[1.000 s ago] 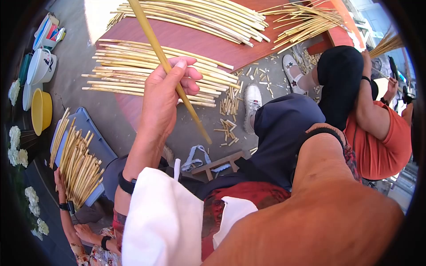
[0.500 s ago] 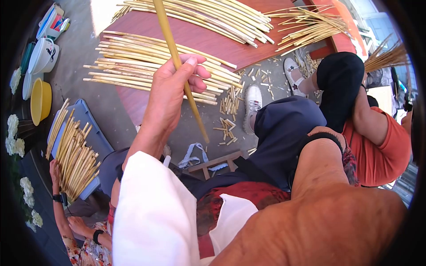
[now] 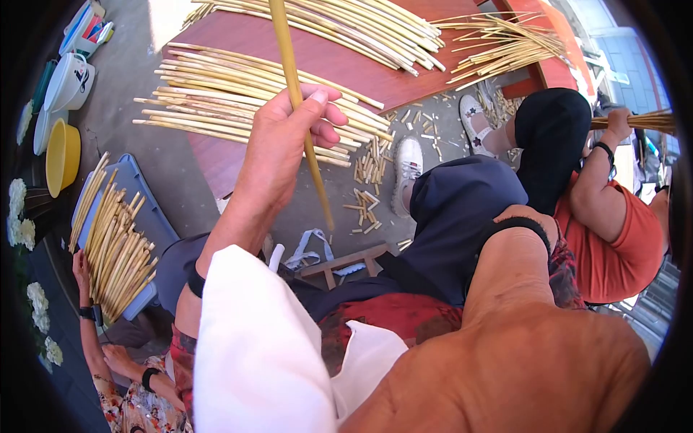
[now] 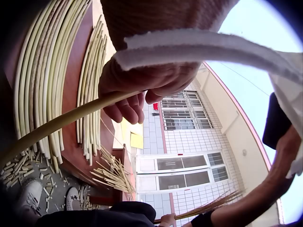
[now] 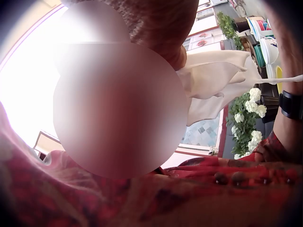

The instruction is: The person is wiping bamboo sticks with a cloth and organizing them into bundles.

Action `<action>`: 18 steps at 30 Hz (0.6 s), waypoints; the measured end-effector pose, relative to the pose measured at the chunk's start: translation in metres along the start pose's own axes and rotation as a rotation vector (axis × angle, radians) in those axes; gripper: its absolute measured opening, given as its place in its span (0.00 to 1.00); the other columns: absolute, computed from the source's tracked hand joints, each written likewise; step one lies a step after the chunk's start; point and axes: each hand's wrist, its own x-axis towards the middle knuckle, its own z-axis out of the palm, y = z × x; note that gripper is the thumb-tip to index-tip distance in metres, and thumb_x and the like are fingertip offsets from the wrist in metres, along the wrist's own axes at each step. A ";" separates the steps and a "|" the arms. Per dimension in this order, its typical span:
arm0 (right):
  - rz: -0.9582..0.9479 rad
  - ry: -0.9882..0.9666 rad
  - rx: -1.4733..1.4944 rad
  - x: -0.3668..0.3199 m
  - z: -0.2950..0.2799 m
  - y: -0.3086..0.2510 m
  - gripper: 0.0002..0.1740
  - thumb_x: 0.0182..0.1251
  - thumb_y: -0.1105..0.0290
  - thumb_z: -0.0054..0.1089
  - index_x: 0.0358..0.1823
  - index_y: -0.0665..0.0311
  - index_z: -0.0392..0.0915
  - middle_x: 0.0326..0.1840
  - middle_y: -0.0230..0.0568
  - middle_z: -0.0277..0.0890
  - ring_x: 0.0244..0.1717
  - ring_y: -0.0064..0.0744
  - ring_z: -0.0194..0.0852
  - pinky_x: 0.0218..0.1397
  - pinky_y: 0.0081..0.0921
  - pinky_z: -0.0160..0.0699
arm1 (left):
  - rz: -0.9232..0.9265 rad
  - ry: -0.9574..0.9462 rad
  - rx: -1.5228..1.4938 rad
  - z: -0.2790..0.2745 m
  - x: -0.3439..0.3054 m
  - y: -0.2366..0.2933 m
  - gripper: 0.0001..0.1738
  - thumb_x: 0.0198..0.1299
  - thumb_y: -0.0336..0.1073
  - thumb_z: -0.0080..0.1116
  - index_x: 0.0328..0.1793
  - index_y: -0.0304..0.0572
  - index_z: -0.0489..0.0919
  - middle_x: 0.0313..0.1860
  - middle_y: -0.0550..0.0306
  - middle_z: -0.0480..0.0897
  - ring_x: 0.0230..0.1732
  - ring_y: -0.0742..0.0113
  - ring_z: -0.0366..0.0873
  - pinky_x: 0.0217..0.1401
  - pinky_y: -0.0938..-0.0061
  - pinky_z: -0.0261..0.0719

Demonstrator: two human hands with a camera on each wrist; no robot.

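My left hand (image 3: pixel 285 137) pinches a pale yellow cane stick (image 3: pixel 296 86) between thumb and fingers, above the floor. The stick slants upward past the frame's top edge. In the left wrist view the same stick (image 4: pixel 71 111) runs out from under the fingers. My right arm (image 3: pixel 505 303) is bent up close to the head camera, so its hand lies outside that view. In the right wrist view the right hand (image 5: pixel 163 28) is near the face, holding a white cloth (image 5: pixel 210 78) that hangs beside it. A blurred patch hides part of this.
Rows of cane sticks (image 3: pixel 216 94) lie on a red board (image 3: pixel 346 72). Short cut pieces (image 3: pixel 372 166) litter the floor. To the left, a person's hand (image 3: pixel 81 270) touches sticks on a blue tray (image 3: pixel 148 195). Another person in orange (image 3: pixel 610 245) grips thin stalks. A yellow basin (image 3: pixel 63 157) stands far left.
In the head view my left hand and stick have shifted slightly right, the stick now standing steeper. The white cloth hangs lower. The person on the right has moved the bundle of stalks.
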 end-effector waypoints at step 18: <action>0.151 0.011 0.050 0.008 -0.009 0.016 0.15 0.64 0.68 0.48 0.48 0.70 0.67 0.46 0.49 0.70 0.52 0.35 0.66 0.53 0.28 0.64 | -0.009 0.005 0.017 -0.002 -0.001 0.004 0.13 0.63 0.34 0.41 0.45 0.33 0.73 0.28 0.60 0.76 0.27 0.78 0.71 0.33 0.83 0.70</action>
